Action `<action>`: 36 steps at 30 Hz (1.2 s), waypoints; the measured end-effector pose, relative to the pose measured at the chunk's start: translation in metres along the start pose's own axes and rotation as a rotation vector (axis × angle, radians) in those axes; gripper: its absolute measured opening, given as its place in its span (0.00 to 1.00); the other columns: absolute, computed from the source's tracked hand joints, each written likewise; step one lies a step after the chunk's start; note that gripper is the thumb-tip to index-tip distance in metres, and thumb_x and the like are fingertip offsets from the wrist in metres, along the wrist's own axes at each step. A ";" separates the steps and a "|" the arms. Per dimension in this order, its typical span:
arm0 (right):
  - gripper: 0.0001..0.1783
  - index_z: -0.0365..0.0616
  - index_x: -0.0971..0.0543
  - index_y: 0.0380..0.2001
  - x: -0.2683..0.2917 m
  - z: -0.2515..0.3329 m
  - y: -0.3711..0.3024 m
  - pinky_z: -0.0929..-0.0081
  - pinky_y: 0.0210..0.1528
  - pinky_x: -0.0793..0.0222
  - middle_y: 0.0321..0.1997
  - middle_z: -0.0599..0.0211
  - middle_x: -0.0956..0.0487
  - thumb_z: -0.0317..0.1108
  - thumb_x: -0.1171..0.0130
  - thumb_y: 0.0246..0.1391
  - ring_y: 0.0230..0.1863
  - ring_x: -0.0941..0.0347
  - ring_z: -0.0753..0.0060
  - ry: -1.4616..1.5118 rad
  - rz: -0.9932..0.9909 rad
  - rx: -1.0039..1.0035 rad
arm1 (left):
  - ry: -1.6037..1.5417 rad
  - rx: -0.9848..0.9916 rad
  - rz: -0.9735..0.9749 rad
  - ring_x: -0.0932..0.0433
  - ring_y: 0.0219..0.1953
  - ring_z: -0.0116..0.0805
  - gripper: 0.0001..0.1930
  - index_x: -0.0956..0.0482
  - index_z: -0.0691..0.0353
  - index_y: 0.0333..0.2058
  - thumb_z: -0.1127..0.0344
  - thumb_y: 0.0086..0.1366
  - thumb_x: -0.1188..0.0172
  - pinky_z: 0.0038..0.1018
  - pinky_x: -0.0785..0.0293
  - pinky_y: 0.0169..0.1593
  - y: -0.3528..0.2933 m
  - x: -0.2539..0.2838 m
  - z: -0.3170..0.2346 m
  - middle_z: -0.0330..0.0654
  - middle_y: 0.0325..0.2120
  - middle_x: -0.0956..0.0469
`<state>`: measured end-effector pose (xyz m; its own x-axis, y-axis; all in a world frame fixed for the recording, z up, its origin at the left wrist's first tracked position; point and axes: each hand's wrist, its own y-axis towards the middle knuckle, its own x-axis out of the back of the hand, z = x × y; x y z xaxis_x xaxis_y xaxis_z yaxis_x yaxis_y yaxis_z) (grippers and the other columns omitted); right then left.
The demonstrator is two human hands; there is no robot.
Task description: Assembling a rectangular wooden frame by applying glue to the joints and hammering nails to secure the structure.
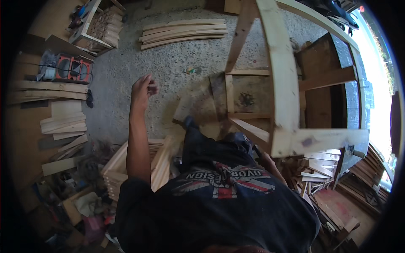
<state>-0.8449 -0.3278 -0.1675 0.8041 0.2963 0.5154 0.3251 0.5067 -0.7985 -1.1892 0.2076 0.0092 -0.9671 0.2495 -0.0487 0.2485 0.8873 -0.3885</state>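
My left hand point(144, 89) reaches forward over the concrete floor, its fingers loosely curled and a little blurred, with nothing in them. On my right side stands a large frame of pale wooden beams point(283, 80), its near corner close to my body. My right hand point(265, 161) is low beside that corner, partly hidden by the frame and my shirt. Its fingers look closed around something dark that I cannot make out.
Several loose wooden slats point(183, 33) lie on the floor ahead. A slatted wooden stack point(120, 168) stands beside my left arm. Boards point(63, 122) and an orange-framed device point(75, 69) line the left side. Scrap wood point(316, 168) is piled at the right, near a bright opening.
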 end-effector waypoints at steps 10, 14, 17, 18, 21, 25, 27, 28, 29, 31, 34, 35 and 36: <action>0.14 0.38 0.17 0.35 -0.083 0.144 0.061 0.63 0.26 0.26 0.27 0.56 0.18 0.39 0.40 0.53 0.25 0.21 0.62 0.244 0.159 -0.324 | 0.285 0.205 0.140 0.20 0.26 0.30 0.17 0.24 0.65 0.51 0.61 0.70 0.43 0.26 0.20 0.31 0.181 -0.006 -0.035 0.40 0.32 0.22; 0.14 0.38 0.17 0.35 -0.098 0.204 0.164 0.65 0.25 0.27 0.28 0.56 0.18 0.38 0.40 0.52 0.24 0.21 0.62 0.311 0.044 -0.195 | 0.390 0.114 0.391 0.20 0.26 0.30 0.19 0.25 0.67 0.53 0.60 0.70 0.43 0.26 0.20 0.31 0.289 -0.081 -0.084 0.42 0.34 0.22; 0.16 0.37 0.17 0.36 -0.053 0.255 0.250 0.64 0.30 0.26 0.32 0.53 0.17 0.39 0.41 0.51 0.29 0.20 0.60 0.504 0.188 -0.375 | 0.552 0.058 0.523 0.20 0.26 0.30 0.20 0.26 0.68 0.54 0.61 0.70 0.43 0.26 0.20 0.31 0.388 -0.156 -0.120 0.44 0.35 0.21; 0.18 0.37 0.16 0.37 -0.031 0.272 0.272 0.63 0.36 0.25 0.35 0.51 0.16 0.40 0.42 0.50 0.34 0.18 0.57 0.591 0.382 -0.497 | 0.624 0.070 0.482 0.20 0.26 0.30 0.20 0.27 0.68 0.55 0.61 0.70 0.43 0.26 0.20 0.31 0.423 -0.188 -0.131 0.44 0.35 0.21; 0.18 0.36 0.16 0.39 0.045 0.316 0.317 0.61 0.37 0.21 0.36 0.51 0.16 0.37 0.42 0.48 0.35 0.18 0.55 0.659 0.287 -0.461 | 0.645 0.090 0.648 0.21 0.27 0.28 0.22 0.29 0.67 0.57 0.59 0.70 0.43 0.25 0.21 0.32 0.491 -0.286 -0.155 0.43 0.36 0.23; 0.22 0.37 0.18 0.44 0.127 0.362 0.329 0.60 0.45 0.25 0.43 0.50 0.19 0.39 0.39 0.48 0.43 0.21 0.53 0.864 -0.186 -0.461 | 0.656 0.092 1.028 0.20 0.28 0.30 0.22 0.28 0.65 0.57 0.58 0.71 0.43 0.26 0.20 0.33 0.496 -0.432 -0.186 0.43 0.34 0.22; 0.24 0.37 0.19 0.46 0.153 0.381 0.329 0.59 0.49 0.27 0.47 0.49 0.20 0.40 0.37 0.48 0.47 0.23 0.52 0.949 -0.441 -0.482 | 0.665 0.097 1.169 0.19 0.29 0.30 0.21 0.27 0.63 0.57 0.57 0.71 0.43 0.27 0.19 0.33 0.474 -0.506 -0.196 0.43 0.34 0.22; 0.25 0.37 0.20 0.48 0.161 0.391 0.328 0.59 0.51 0.28 0.49 0.49 0.21 0.41 0.36 0.48 0.49 0.24 0.51 0.986 -0.566 -0.493 | 0.665 0.114 1.290 0.19 0.29 0.30 0.21 0.27 0.62 0.56 0.56 0.71 0.44 0.27 0.19 0.34 0.458 -0.540 -0.199 0.43 0.35 0.22; 0.26 0.37 0.20 0.49 0.166 0.403 0.327 0.59 0.53 0.29 0.51 0.49 0.22 0.41 0.36 0.48 0.51 0.25 0.51 1.010 -0.691 -0.509 | 0.680 0.142 1.392 0.19 0.29 0.30 0.21 0.26 0.61 0.56 0.54 0.72 0.45 0.27 0.19 0.35 0.442 -0.570 -0.202 0.43 0.35 0.21; 0.29 0.37 0.22 0.51 0.170 0.430 0.323 0.59 0.57 0.31 0.54 0.48 0.23 0.43 0.34 0.48 0.55 0.27 0.49 1.034 -0.937 -0.544 | 0.646 0.112 1.659 0.18 0.31 0.32 0.24 0.27 0.62 0.56 0.50 0.72 0.46 0.27 0.20 0.37 0.409 -0.617 -0.204 0.44 0.37 0.21; 0.33 0.37 0.23 0.55 0.179 0.478 0.319 0.58 0.63 0.34 0.60 0.47 0.25 0.44 0.32 0.48 0.61 0.30 0.48 1.143 -1.130 -0.727 | 0.603 0.193 1.939 0.18 0.38 0.35 0.28 0.30 0.66 0.58 0.46 0.72 0.48 0.31 0.20 0.42 0.353 -0.681 -0.204 0.45 0.40 0.20; 0.35 0.38 0.25 0.56 0.189 0.493 0.318 0.59 0.64 0.36 0.61 0.47 0.27 0.45 0.31 0.46 0.63 0.31 0.47 1.193 -1.253 -0.733 | 0.627 0.192 1.979 0.18 0.38 0.35 0.28 0.30 0.66 0.58 0.46 0.72 0.48 0.31 0.20 0.42 0.334 -0.701 -0.203 0.45 0.40 0.20; 0.38 0.38 0.26 0.58 0.201 0.508 0.315 0.59 0.66 0.38 0.63 0.47 0.28 0.46 0.29 0.45 0.64 0.33 0.47 1.262 -1.300 -0.793 | 0.574 0.279 2.045 0.19 0.42 0.38 0.31 0.33 0.67 0.59 0.44 0.71 0.48 0.34 0.21 0.46 0.316 -0.718 -0.202 0.47 0.43 0.21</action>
<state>-0.8335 0.3025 -0.1572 -0.3420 -0.7141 0.6108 0.7287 -0.6119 -0.3074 -0.4055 0.3870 0.1069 0.7123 0.6451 -0.2766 0.5909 -0.7638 -0.2597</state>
